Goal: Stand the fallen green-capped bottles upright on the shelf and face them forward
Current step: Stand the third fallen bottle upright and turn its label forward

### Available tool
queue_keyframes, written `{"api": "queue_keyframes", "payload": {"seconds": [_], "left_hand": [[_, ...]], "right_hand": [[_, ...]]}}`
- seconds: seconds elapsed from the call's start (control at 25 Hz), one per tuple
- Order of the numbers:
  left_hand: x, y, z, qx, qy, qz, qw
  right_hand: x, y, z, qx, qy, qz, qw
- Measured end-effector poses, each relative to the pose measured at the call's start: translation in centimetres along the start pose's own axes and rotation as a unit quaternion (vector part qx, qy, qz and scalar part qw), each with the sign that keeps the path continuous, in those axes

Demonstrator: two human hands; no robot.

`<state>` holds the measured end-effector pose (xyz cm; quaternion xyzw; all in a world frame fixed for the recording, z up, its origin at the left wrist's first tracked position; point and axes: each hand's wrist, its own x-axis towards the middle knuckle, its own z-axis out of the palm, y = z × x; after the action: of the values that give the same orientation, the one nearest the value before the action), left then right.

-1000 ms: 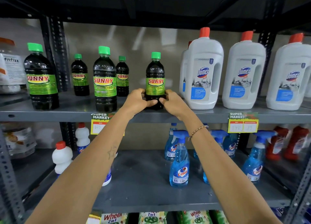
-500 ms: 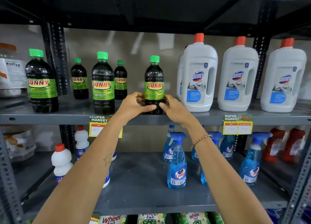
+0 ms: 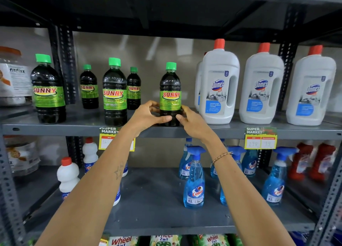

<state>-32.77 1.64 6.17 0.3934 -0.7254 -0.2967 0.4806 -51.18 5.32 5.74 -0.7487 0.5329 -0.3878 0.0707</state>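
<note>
A green-capped dark bottle [image 3: 170,90] stands upright near the front edge of the grey shelf [image 3: 55,128], its green Sunny label facing me. My left hand [image 3: 148,115] wraps its lower left side and my right hand [image 3: 192,122] wraps its lower right side; both grip the base. Left of it stand more green-capped bottles, all upright with labels forward: a large bottle [image 3: 114,92], two small bottles behind [image 3: 88,87] [image 3: 133,88], and a large bottle at far left [image 3: 47,89].
White Domex jugs [image 3: 219,84] with red caps stand close on the right of the held bottle. Price tags [image 3: 260,138] hang on the shelf edge. Blue spray bottles [image 3: 194,179] and small white bottles [image 3: 67,175] fill the lower shelf. A dark shelf [image 3: 166,14] sits overhead.
Both hands stay on the base of the same bottle; my left thumb has reached further across its front. The view has tilted slightly upward.
</note>
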Motion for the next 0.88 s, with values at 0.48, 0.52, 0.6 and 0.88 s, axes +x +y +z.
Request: {"api": "queue_keyframes", "payload": {"seconds": [0.48,0.52,0.6,0.88], "left_hand": [[0.03,-0.26,0.10,-0.022,-0.008,0.014,1.000],[0.01,-0.28,0.10,-0.023,-0.008,0.015,1.000],[-0.07,-0.28,0.08,-0.023,-0.004,0.015,1.000],[-0.06,-0.40,-0.08,-0.028,-0.006,0.014,0.999]], "right_hand": [[-0.33,0.01,-0.16,0.046,0.021,0.003,0.999],[-0.36,0.04,-0.11,0.043,0.024,0.001,0.999],[-0.43,0.02,-0.06,0.041,0.026,-0.001,0.999],[-0.55,-0.06,-0.15,0.049,0.024,0.001,0.999]]}}
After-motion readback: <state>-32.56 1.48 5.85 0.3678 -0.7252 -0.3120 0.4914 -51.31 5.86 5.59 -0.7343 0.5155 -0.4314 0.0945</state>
